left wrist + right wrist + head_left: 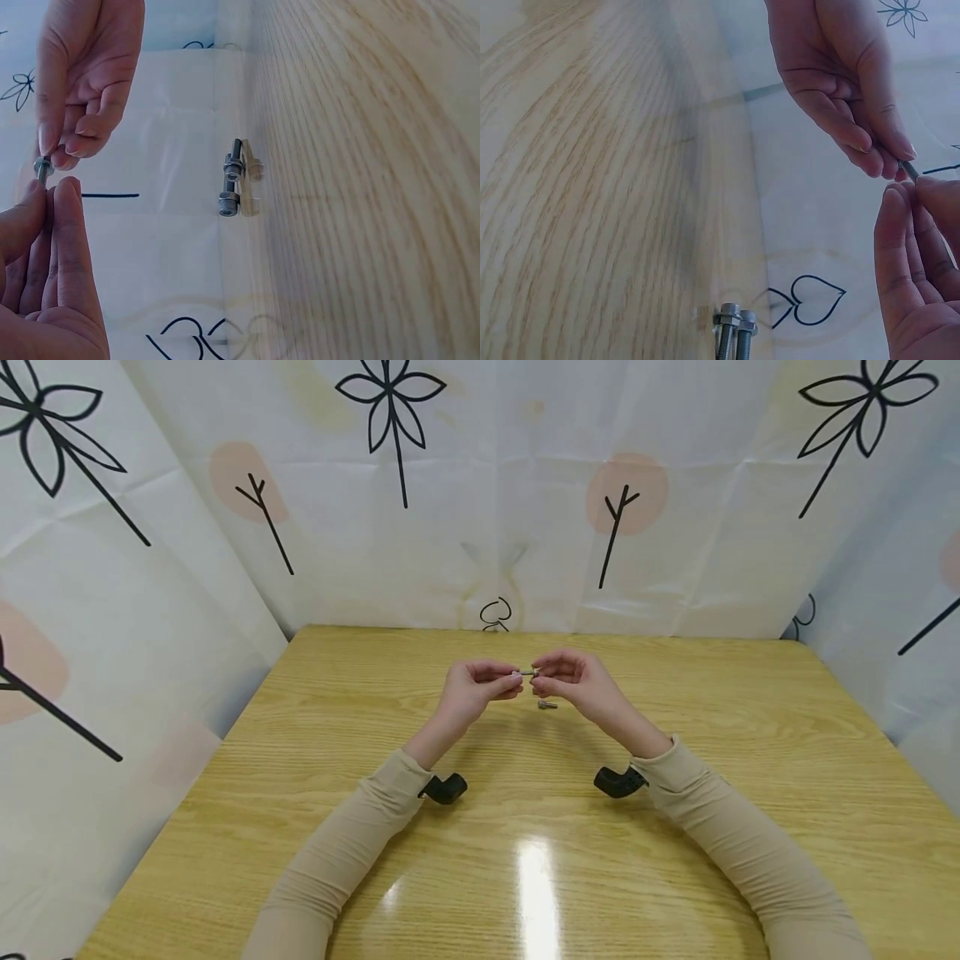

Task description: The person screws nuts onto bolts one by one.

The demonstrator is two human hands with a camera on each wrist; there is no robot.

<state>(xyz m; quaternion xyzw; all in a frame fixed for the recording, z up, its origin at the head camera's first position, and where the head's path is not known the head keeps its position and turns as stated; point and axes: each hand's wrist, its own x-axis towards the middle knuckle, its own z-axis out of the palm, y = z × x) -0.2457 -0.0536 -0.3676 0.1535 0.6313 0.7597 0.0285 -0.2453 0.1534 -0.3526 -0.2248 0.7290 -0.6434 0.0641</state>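
Note:
Above the table, my left hand pinches one end of a small metal bolt between thumb and fingers. My right hand pinches the other end, and the bolt lies roughly level between the two. The left wrist view shows a nut-like ring on the bolt near the right fingertips. Fingers hide both of the bolt's ends. On the table below the hands lie two more bolts, each with a nut on it; in the head view one bolt shows beneath my right hand.
The wooden table reaches back to a patterned cloth hanging behind it, with more cloth at both sides. Black wrist-worn devices stick out from both sleeve cuffs, close over the tabletop.

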